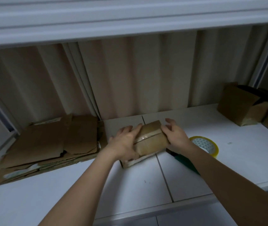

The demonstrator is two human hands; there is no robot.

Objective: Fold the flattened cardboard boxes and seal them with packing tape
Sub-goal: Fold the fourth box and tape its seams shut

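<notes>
— While both forearms reach forward over the white counter (146, 180), how do the hands sit on the box?

— The left hand (124, 143) lies on the left side of the small cardboard box (152, 139), fingers fairly straight and spread across its top edge, thumb low on the near face. The right hand (174, 133) meets the box's right end, fingers loosely curved and fanned; whether they truly grip or only touch, I cannot tell.

— And the box itself?

— Brown, squat, folded up, standing near the middle of the counter. A glossy strip of clear tape (143, 137) runs along the seam where the two top flaps meet.

— What lies around it?

— A tape roll (206, 145), a yellowish ring with a patterned white core, lies flat just to the right of the right wrist. Left of the box sits a ragged stack of flattened cardboard (48, 144), matte, with torn edges. At the far right stand other brown boxes (242, 108), tilted against each other. Behind hangs a pale pleated curtain (130, 75).
</notes>
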